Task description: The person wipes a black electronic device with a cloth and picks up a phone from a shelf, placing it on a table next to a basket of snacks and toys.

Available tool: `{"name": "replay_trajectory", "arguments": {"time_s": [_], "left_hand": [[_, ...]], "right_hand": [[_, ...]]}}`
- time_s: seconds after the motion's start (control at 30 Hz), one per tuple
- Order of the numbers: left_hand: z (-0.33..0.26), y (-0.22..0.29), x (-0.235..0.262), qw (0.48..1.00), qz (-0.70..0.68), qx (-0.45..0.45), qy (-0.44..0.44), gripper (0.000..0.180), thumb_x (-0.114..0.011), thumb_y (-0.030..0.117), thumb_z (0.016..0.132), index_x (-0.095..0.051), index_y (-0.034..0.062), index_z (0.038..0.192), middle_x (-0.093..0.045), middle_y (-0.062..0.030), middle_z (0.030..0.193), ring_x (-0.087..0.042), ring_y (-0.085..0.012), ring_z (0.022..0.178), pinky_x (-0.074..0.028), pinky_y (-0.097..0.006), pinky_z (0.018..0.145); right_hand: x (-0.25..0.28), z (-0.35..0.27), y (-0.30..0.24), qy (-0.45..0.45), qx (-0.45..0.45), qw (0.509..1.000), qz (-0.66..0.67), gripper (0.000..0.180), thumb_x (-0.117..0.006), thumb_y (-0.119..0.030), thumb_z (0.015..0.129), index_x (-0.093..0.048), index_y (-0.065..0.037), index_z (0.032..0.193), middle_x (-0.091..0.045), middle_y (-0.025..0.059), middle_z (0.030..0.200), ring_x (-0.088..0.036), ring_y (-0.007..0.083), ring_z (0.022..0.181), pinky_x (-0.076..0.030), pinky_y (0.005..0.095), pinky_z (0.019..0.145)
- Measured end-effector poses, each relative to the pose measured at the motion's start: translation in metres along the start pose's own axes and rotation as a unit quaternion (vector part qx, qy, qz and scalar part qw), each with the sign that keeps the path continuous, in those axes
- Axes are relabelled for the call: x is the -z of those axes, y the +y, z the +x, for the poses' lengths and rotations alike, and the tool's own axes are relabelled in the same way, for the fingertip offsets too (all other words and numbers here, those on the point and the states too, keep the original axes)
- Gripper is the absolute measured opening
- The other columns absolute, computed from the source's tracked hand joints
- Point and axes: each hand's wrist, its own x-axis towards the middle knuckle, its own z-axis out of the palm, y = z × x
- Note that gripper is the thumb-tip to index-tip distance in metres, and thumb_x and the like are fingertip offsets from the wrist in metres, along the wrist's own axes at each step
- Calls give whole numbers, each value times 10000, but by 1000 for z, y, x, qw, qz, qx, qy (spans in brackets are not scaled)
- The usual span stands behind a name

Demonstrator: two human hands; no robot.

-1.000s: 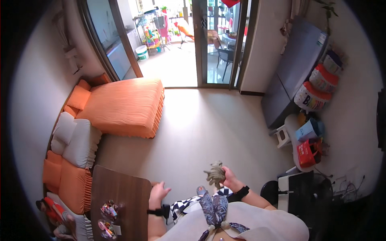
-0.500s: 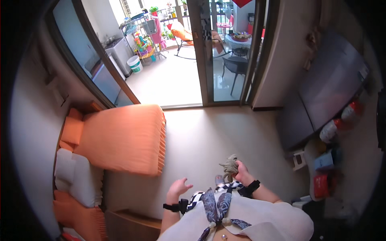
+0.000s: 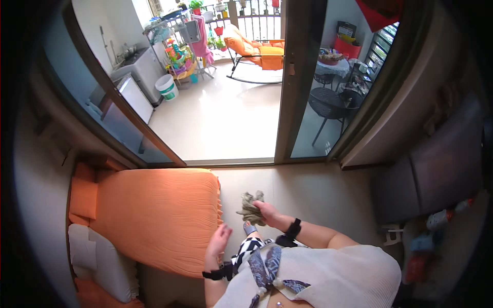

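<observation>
A crumpled grey-green cloth [image 3: 251, 208] is bunched up in my right hand [image 3: 268, 213], its loose ends sticking out past the fingers. I hold it in front of my body, above the pale floor and near my sandalled foot. My left hand [image 3: 220, 239] is empty, its fingers loosely apart. It hangs beside the near right corner of the orange-covered sofa section [image 3: 154, 215], and I cannot tell whether it touches the cover. A black band circles each of my wrists.
Ahead, a sliding glass door frame [image 3: 290, 82] opens onto a bright balcony. Out there stand an orange rocking chair [image 3: 257, 54], a white and green bucket [image 3: 166, 88], a laundry rack and a washing machine [image 3: 141, 72]. A grey fridge [image 3: 426, 174] is on the right. Pillows [image 3: 97, 256] lie at left.
My view has moved closer to the door. My right hand has swung leftward with the cloth, nearer to my left hand. The sofa section now reaches beside my left hand.
</observation>
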Motion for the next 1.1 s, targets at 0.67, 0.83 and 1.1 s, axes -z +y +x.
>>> {"name": "replay_trajectory", "arguments": {"time_s": [0.67, 0.83, 1.1], "left_hand": [[462, 336, 123, 871, -490, 16, 29, 413, -438, 324, 1040, -553, -1, 1267, -651, -147, 1184, -645, -276, 1070, -519, -411, 939], [551, 396, 147, 886, -464, 13, 15, 382, -463, 261, 1017, -563, -36, 1236, -631, -158, 1218, -621, -284, 1116, -500, -428, 971], [777, 435, 185, 915, -387, 108, -37, 249, -567, 182, 963, -582, 7, 1139, -652, -122, 1124, -654, -277, 1024, -542, -431, 876]], "right_hand": [[-53, 304, -405, -91, 168, 891, -413, 420, -661, -390, 934, -651, -5, 1102, -669, 37, 928, -578, 93, 847, -492, 267, 760], [-43, 368, -486, 5, 213, 885, -414, 490, -689, -365, 901, -616, 6, 1212, -688, 138, 1084, -646, 213, 992, -524, 339, 871], [27, 441, -612, 178, 234, 903, -314, 455, -690, -339, 903, -611, -8, 1204, -683, 99, 1041, -644, 178, 918, -535, 317, 803]]}}
